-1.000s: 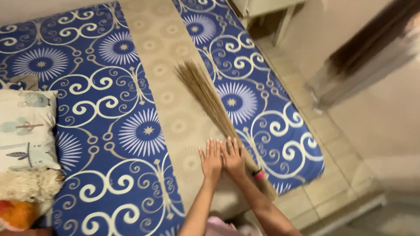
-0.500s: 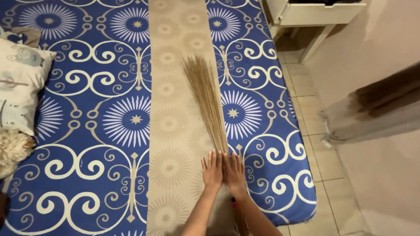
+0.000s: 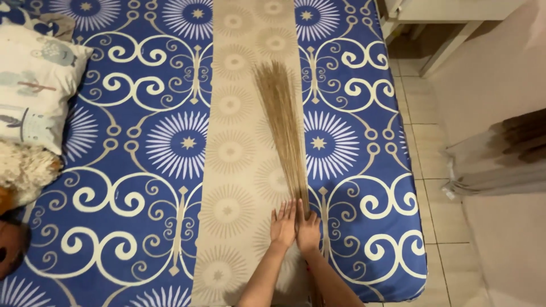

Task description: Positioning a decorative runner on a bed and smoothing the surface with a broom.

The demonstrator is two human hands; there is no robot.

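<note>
A stick broom (image 3: 282,122) of thin tan bristles lies on the bed, its fanned tip pointing away from me. My left hand (image 3: 283,224) rests flat, fingers together, on the beige strip of the blue patterned bedsheet (image 3: 142,148), just left of the broom's lower part. Beside it and touching it, my right hand (image 3: 307,228) lies flat over the broom's bristles near the handle end. Neither hand grips anything; the broom's handle is hidden under my right forearm.
A printed pillow (image 3: 34,85) and a fluffy stuffed toy (image 3: 23,170) lie at the bed's left side. The bed's right edge drops to a tiled floor (image 3: 438,165). A white table leg (image 3: 449,48) stands top right; a draped cloth (image 3: 500,159) hangs at right.
The view has swung so the bed lies straighter and the broom points more directly away. Both hands stay flat and side by side, a little lower on the broom.
</note>
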